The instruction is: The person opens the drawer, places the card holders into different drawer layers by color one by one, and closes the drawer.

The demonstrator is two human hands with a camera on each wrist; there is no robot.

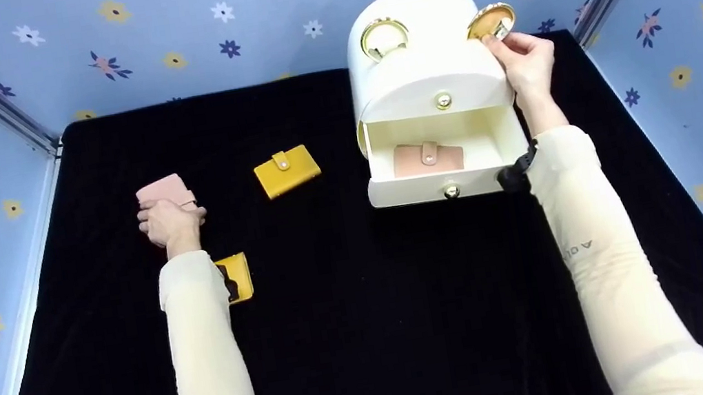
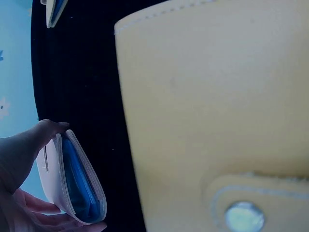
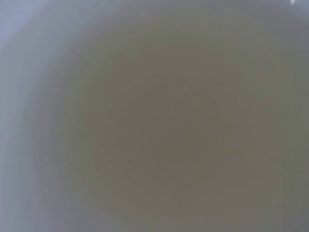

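L hand grips pink wallet, approx. 9 o'clock in head view; R hand pinches gold-rimmed disc, 1–2 o'clock on white cabinet; peach wallet in open lower drawer, 6 o'clock.

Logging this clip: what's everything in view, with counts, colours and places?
Drawer box: 1, white, back right; its lower drawer is open
Knobs: 2, gold, on the drawer fronts
Discs: 2, gold-rimmed, atop the box
Pink wallets: 2, pink, one in the left hand, one in the open drawer
Yellow wallets: 2, yellow, one left of the box, one beside the left sleeve
Cloth: 1, black, beneath everything
Walls: 3, flowered blue, back and sides
Left hand: 1, bare, far left
Right hand: 1, bare, pinching the right disc's edge
Sleeves: 2, cream, on both arms
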